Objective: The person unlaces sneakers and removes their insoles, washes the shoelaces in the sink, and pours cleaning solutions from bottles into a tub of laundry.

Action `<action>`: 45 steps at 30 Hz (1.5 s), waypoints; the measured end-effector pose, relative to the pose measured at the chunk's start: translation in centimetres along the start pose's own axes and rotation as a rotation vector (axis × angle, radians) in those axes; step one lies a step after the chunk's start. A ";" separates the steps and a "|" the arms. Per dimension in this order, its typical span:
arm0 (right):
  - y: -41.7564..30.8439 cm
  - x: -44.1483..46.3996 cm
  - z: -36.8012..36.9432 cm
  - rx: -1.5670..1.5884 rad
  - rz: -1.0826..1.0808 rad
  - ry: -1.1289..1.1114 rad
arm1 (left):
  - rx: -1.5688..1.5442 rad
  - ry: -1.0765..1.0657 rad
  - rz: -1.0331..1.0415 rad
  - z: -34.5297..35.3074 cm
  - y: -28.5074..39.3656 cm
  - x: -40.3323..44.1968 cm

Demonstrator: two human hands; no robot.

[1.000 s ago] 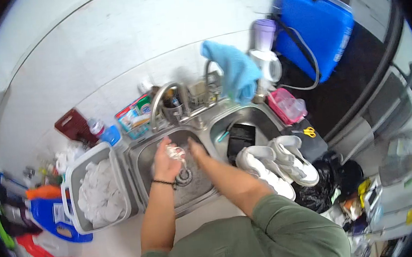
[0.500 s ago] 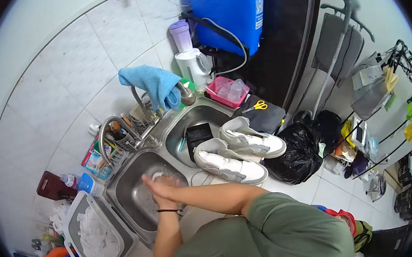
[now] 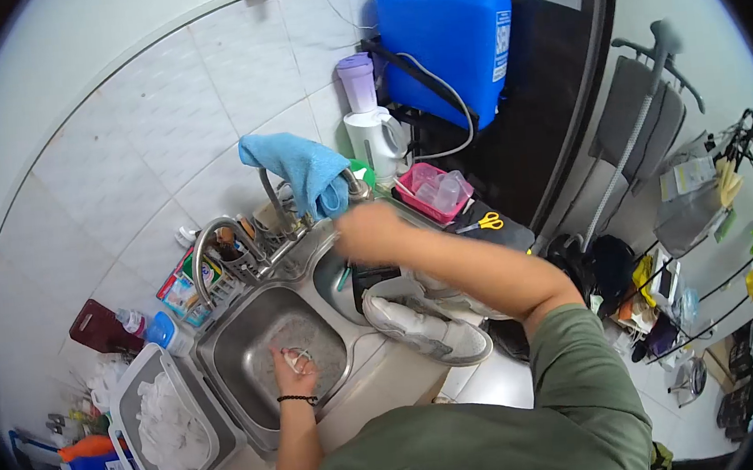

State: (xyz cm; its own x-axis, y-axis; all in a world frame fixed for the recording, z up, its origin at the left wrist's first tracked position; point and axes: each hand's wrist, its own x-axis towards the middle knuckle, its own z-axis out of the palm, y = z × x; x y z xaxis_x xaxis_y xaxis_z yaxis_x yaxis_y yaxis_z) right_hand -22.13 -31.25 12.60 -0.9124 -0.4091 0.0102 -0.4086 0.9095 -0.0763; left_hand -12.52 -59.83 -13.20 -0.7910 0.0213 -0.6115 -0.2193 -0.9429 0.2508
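The left hand (image 3: 292,378) is palm up over the left sink basin (image 3: 241,341), its fingers loosely curled about a small white bundle (image 3: 297,359), which lies in the palm. The right hand (image 3: 372,233) is up over the far edge of the right sink basin (image 3: 326,280), just below a blue towel (image 3: 297,168) draped over a tap; it is blurred, so I cannot tell how far its fingers are closed or whether they hold or touch anything. Under the right forearm, a white-and-grey shoe (image 3: 428,331) sits at the near rim of that basin, with another partly hidden behind the arm. Left of the sink, a grey tub (image 3: 201,402) holds white cloth (image 3: 170,429). Yellow-handled scissors (image 3: 490,221) lie beyond the right forearm, near a pink basket (image 3: 419,205) containing clear plastic containers.
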 end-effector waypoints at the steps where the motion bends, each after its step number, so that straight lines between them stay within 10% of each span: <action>1: 3.3 1.7 0.9 0.024 0.057 0.040 | 0.052 0.035 0.085 0.1 0.1 -0.5; 7: 14.1 7.5 5.4 -0.201 -0.057 -0.332 | 0.111 0.069 0.309 -2.4 1.2 -2.3; 17: 22.0 10.7 8.9 -0.147 0.496 -0.139 | 0.089 0.321 0.298 -7.8 2.2 0.4; 45: 22.8 12.1 10.7 0.240 0.874 0.258 | 0.112 0.271 0.229 -1.4 0.0 -2.2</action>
State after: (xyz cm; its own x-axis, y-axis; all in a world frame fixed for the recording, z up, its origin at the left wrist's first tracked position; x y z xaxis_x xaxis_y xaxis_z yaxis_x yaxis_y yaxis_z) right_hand -42.24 -16.21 0.33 -0.8819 0.4662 0.0705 0.4124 0.8351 -0.3640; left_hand -10.00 -60.35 -12.95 -0.6499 -0.2892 -0.7028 -0.1267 -0.8706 0.4754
